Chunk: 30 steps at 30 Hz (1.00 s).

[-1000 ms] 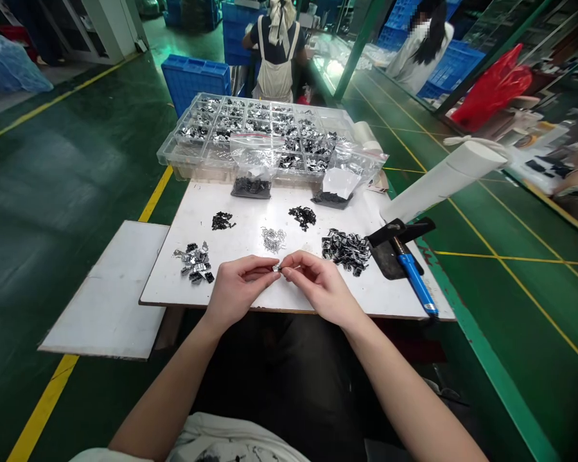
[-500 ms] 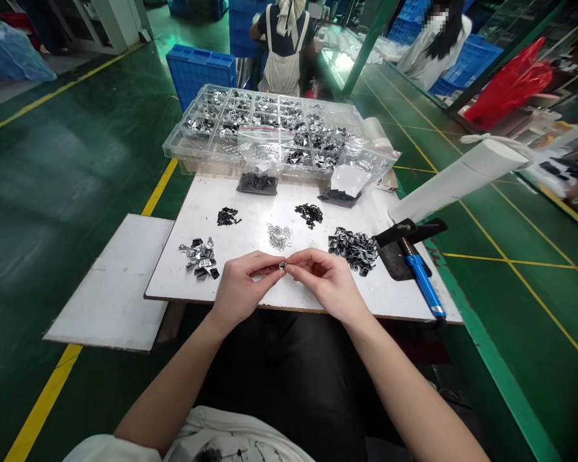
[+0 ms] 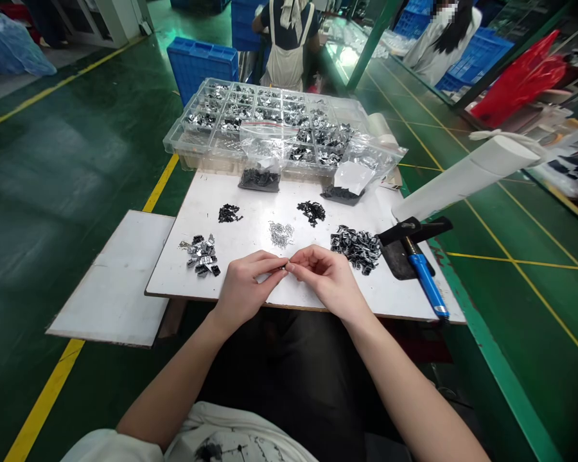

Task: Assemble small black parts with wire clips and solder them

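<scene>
My left hand (image 3: pixel 248 282) and my right hand (image 3: pixel 325 276) meet fingertip to fingertip above the front of the white board (image 3: pixel 250 192). Both are closed in a pinch on one small dark, shiny part (image 3: pixel 284 267), mostly hidden by the fingers. Just beyond them lies a loose pile of thin silvery pins (image 3: pixel 281 235). Black and silver pieces (image 3: pixel 202 256) are heaped to the left of my left hand. Beside my right hand is a larger heap of black, shiny clips (image 3: pixel 355 249). Two piles of tiny black parts, left (image 3: pixel 229 213) and right (image 3: pixel 311 212), sit farther back.
A clear compartment box (image 3: pixel 187 144) full of shiny parts stands at the back, with two zip bags, left (image 3: pixel 260 179) and right (image 3: pixel 344 189), before it. At right are a blue-handled tool (image 3: pixel 426 282) and a white tube (image 3: pixel 467 173). A person (image 3: pixel 289 51) is beyond.
The small part has turned between my fingertips and shows less of its bright face. My hands stay together in nearly the same place; the view has shifted slightly.
</scene>
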Tool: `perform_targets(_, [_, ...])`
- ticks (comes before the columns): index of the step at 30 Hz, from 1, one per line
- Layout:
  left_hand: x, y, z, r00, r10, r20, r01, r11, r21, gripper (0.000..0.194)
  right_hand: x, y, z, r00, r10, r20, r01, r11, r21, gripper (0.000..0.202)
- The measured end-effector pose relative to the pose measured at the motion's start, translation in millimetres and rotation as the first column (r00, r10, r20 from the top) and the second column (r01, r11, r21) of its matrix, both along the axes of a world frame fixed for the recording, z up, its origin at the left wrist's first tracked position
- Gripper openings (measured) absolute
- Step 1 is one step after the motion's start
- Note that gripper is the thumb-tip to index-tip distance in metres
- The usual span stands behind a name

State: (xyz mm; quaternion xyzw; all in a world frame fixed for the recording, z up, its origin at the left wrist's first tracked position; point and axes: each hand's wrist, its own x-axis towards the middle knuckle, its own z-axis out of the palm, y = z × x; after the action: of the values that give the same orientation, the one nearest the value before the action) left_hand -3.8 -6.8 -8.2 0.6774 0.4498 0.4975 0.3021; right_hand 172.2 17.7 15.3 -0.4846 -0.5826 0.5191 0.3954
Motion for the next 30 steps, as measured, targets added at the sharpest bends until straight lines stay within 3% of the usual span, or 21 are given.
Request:
perform_targets(10, [1.6,-1.8,-0.2,0.998,0.030,-0.049,-0.025,0.995,0.100,0.016,-2.9,-2.9,-7.3,0.997,-0.022,-0.072,0.019,0.999,-0.042,0.034])
perform_targets(22, [3.7,-3.1,-4.1,0.988,0.053,-0.145,-0.022,0.977,0.211,0.017,-4.8,-9.8,-12.6,0.999,-0.043,0.013,0.042,0.999,0.017,0.028])
perform_targets(30, [4.9,-3.9,-1.9,0.992,0.043,-0.122,-0.026,0.990,0.139,0.024,-5.5,-10.1,-16.8,0.993,-0.094,-0.076,0.097,0.995,0.035,0.026])
